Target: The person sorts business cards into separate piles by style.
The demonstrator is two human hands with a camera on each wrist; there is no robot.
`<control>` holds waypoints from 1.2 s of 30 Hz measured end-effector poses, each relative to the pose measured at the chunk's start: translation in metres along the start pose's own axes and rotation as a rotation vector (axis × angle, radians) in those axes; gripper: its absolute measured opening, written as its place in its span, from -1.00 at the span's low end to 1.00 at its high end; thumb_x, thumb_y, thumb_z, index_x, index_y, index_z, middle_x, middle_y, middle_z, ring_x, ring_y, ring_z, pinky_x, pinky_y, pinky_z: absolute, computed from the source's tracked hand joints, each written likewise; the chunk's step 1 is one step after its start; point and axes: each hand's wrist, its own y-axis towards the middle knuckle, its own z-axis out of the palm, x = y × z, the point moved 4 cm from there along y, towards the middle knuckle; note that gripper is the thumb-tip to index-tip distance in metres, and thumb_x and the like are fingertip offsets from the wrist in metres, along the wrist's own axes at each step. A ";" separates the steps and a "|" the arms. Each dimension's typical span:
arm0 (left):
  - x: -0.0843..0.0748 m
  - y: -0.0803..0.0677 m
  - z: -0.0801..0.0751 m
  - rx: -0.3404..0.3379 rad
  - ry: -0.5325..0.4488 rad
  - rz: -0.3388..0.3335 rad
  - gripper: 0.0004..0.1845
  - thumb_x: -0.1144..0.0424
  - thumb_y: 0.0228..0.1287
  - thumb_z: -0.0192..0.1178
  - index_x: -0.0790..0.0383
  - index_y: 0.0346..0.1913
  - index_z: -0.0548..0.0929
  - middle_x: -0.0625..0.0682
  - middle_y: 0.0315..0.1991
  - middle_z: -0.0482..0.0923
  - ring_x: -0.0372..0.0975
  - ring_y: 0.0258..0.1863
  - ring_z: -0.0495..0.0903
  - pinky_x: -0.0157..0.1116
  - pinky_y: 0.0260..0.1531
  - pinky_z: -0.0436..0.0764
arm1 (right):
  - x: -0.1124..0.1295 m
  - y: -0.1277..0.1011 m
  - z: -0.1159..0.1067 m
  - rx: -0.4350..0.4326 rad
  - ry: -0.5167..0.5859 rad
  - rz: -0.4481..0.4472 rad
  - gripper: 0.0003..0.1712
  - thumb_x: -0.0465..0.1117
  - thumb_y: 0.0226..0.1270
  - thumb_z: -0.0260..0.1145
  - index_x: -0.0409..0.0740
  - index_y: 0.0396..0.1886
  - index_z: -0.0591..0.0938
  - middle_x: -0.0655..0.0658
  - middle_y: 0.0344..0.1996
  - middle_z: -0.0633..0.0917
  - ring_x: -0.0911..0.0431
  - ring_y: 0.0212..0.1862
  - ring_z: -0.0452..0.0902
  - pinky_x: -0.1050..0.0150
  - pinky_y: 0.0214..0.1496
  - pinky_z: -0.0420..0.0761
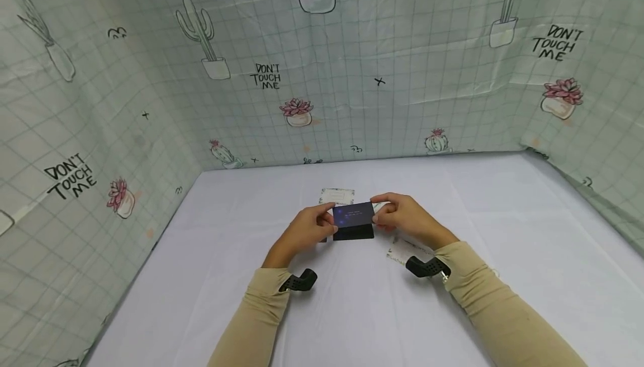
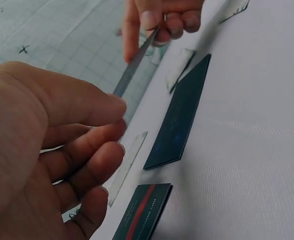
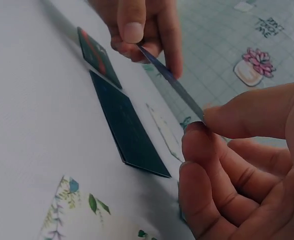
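A dark business card with a bluish glow printed on its left side is held above the table between both hands. The left hand pinches one end of it between thumb and fingers; the right hand pinches the other end the same way. Both wrist views catch the card nearly edge-on. Beneath it lies a small stack of dark cards, apart from the held card. Beside that stack is a dark card with a red stripe, mostly hidden by the left hand in the head view.
White cards with leafy borders lie around the dark stack: one behind it, another at the front right partly under the right wrist, and a third by the right hand. A white cloth covers the table; a printed curtain hangs behind.
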 end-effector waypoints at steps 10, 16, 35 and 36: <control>0.002 0.003 0.000 -0.015 0.101 0.000 -0.36 0.35 0.21 0.37 0.38 0.36 0.47 0.01 -0.19 0.56 -0.21 -0.16 0.53 -0.25 -0.11 0.51 | -0.003 0.000 0.007 0.052 -0.085 -0.048 -0.33 -0.37 0.26 0.31 -0.41 0.37 0.40 -0.14 -0.29 0.72 0.04 -0.35 0.54 0.22 -0.33 0.54; 0.003 0.007 0.006 -0.014 0.289 0.095 -0.42 0.37 0.17 0.41 0.46 0.26 0.54 0.04 -0.29 0.48 -0.19 -0.28 0.39 -0.26 -0.20 0.43 | -0.004 -0.001 0.011 0.037 -0.126 -0.031 -0.38 -0.42 0.28 0.27 -0.45 0.35 0.41 -0.13 -0.33 0.70 0.06 -0.39 0.53 0.25 -0.43 0.53; 0.003 0.006 0.015 0.034 0.504 -0.017 -0.44 0.17 0.18 0.39 0.28 0.25 0.61 -0.04 -0.29 0.36 -0.14 -0.17 0.30 -0.24 -0.20 0.34 | -0.006 -0.004 0.017 0.014 -0.387 -0.071 -0.39 -0.37 0.16 0.28 -0.43 0.27 0.52 0.01 -0.44 0.65 0.16 -0.47 0.44 0.27 -0.41 0.42; 0.004 0.006 0.015 0.034 0.507 -0.018 -0.43 0.16 0.18 0.39 0.28 0.25 0.61 -0.04 -0.29 0.36 -0.14 -0.17 0.30 -0.23 -0.20 0.34 | -0.006 -0.005 0.017 0.012 -0.398 -0.071 -0.39 -0.37 0.16 0.28 -0.43 0.26 0.53 0.02 -0.45 0.64 0.16 -0.48 0.44 0.27 -0.41 0.42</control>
